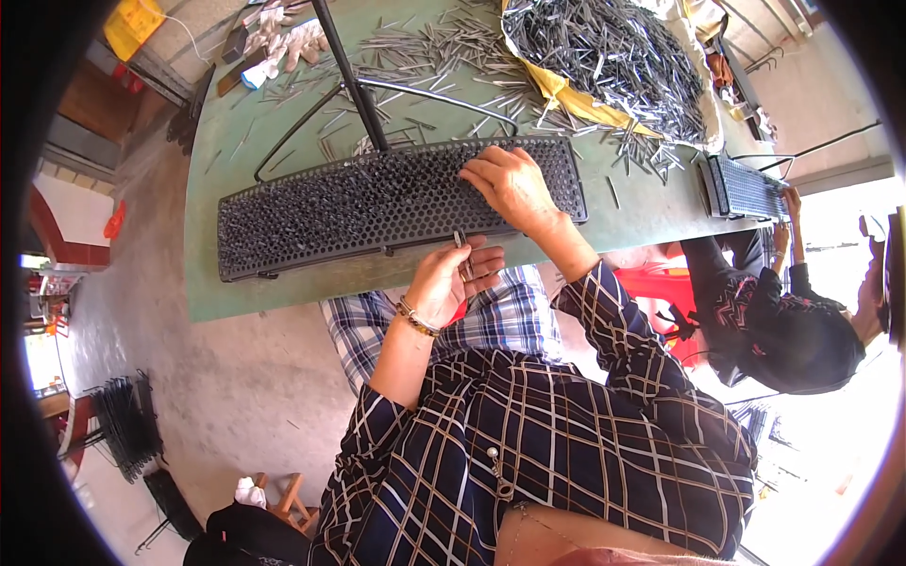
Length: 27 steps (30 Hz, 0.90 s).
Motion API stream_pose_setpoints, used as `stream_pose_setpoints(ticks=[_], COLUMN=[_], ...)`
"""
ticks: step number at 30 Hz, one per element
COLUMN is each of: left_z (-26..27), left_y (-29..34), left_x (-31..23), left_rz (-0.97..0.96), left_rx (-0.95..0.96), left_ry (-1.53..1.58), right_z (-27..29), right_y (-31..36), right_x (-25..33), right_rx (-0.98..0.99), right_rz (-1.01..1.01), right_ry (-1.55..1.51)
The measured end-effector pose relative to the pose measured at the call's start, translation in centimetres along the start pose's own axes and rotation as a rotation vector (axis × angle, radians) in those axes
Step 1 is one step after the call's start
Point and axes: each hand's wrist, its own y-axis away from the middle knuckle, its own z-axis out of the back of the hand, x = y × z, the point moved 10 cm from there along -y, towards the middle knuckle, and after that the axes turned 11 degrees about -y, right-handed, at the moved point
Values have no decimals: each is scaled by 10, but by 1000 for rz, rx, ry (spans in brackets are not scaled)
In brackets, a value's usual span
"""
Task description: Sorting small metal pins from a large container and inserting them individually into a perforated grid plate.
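Note:
A long black perforated tray [415,222] lies across the near part of the green table. Many of its holes on the left side are filled with small dark upright pieces, while those towards the right show bare. My right hand [512,189] is over the right part of the tray, fingers bent together and pointing down at the holes; whatever they pinch is hidden. Just below the tray's front edge, my left hand [451,275] is turned palm up. Several thin metal strips [463,255] lie in its curled fingers.
A yellow-edged sack [604,61] heaped with dark strips sits at the far right, with loose strips [439,47] scattered left of it. A black metal stand [349,80] rises behind the tray. White gloves [288,42] lie far left. At right, a co-worker [783,316] handles another tray [750,189].

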Motion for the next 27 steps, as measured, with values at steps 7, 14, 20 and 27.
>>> stream_pose_setpoints(ticks=[7,14,20,27], left_z=[-2,-2,1,2], left_y=[3,2,5,3], left_x=[0,1,2,1], left_rz=[-10,-16,-15,-19], left_rx=[17,33,20,32], left_ry=[-36,-11,-28,17], right_z=[-4,-7,-21,-25], right_y=[0,1,-7,-12], right_x=[-1,-1,10,6], right_rx=[5,46,191,252], right_rz=[-47,-65,0,6], right_ry=[26,-76,178,182])
